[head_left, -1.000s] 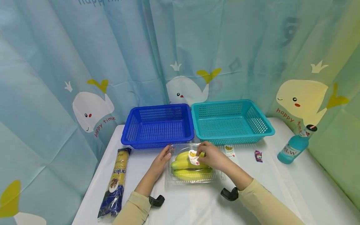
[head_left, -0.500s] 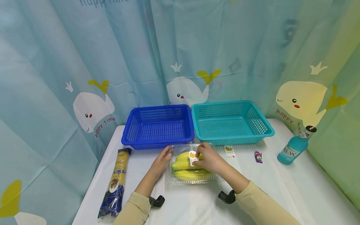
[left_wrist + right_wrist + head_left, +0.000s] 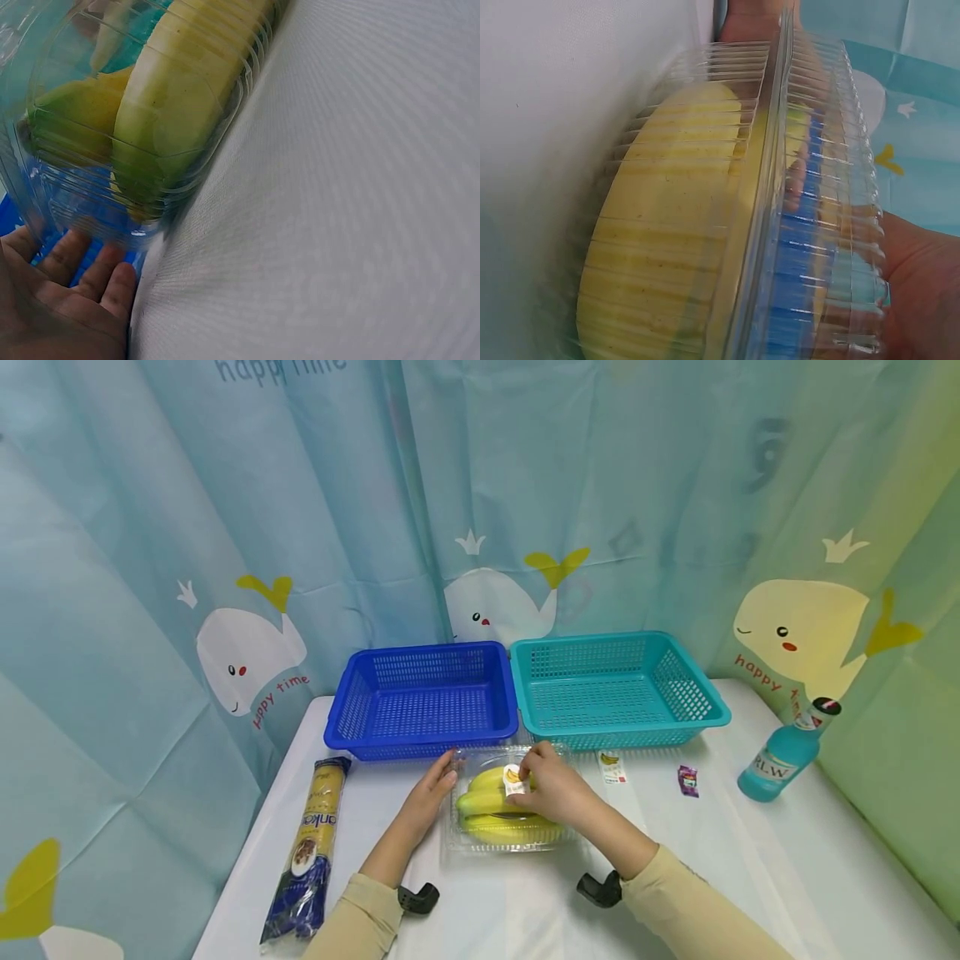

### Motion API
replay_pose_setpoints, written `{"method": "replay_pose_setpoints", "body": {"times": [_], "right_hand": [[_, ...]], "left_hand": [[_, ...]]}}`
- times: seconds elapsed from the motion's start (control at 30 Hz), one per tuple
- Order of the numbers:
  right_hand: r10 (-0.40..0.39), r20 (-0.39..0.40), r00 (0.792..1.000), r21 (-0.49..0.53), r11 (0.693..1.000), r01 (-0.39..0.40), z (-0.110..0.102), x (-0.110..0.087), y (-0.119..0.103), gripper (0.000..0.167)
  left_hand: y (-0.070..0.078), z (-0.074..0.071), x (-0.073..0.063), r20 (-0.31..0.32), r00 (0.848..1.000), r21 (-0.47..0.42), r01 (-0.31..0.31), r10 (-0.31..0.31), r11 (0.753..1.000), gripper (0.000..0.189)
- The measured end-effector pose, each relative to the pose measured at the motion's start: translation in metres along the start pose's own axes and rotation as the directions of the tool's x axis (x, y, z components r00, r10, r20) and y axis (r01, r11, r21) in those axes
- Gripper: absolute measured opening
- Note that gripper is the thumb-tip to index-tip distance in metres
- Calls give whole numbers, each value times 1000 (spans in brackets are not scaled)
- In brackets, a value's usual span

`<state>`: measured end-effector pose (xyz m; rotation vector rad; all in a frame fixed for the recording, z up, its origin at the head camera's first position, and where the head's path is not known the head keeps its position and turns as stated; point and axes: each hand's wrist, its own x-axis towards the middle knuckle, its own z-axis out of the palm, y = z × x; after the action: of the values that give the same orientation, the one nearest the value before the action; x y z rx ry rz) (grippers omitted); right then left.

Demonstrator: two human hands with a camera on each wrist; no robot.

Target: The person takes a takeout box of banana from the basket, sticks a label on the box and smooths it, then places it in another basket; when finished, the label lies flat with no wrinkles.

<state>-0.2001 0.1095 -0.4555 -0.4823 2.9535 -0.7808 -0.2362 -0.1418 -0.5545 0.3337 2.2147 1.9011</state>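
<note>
Right hand (image 3: pixel 555 789) pinches banana-print sticker (image 3: pixel 514 778) between thumb and forefinger, over clear box (image 3: pixel 480 847) of bananas (image 3: pixel 482 803); left hand (image 3: pixel 426 797), fingers loosely extended, touches box's side.

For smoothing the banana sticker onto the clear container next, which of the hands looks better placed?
Probably the right hand: it is at the sticker, seemingly pinching its edge. The left hand is at the left side of the clear container, better suited to steadying it.

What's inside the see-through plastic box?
Inside the see-through plastic box are yellow bananas, greenish at the ends by the left hand. The right hand and the banana-picture sticker at its fingers cover some, so I can't tell how many there are.
</note>
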Motion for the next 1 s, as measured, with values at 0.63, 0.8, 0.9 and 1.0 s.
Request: {"method": "replay_pose_setpoints", "body": {"times": [0.63, 0.8, 0.9, 1.0], "right_hand": [[17, 44, 999, 131, 991, -22, -8, -3, 4, 58], [22, -16, 1000, 285, 958, -17, -15, -7, 14, 41], [12, -104, 995, 317, 948, 22, -17, -11, 22, 31], [6, -204, 979, 325, 944, 61, -17, -14, 29, 25]], "left_hand": [[3, 1, -2, -2, 1000, -5, -19, 19, 1000, 60], [0, 0, 0, -2, 1000, 0, -11, 11, 1000, 61], [0, 0, 0, 0, 1000, -3, -11, 11, 1000, 62], [1, 1, 0, 5, 1000, -11, -20, 20, 1000, 61]]}}
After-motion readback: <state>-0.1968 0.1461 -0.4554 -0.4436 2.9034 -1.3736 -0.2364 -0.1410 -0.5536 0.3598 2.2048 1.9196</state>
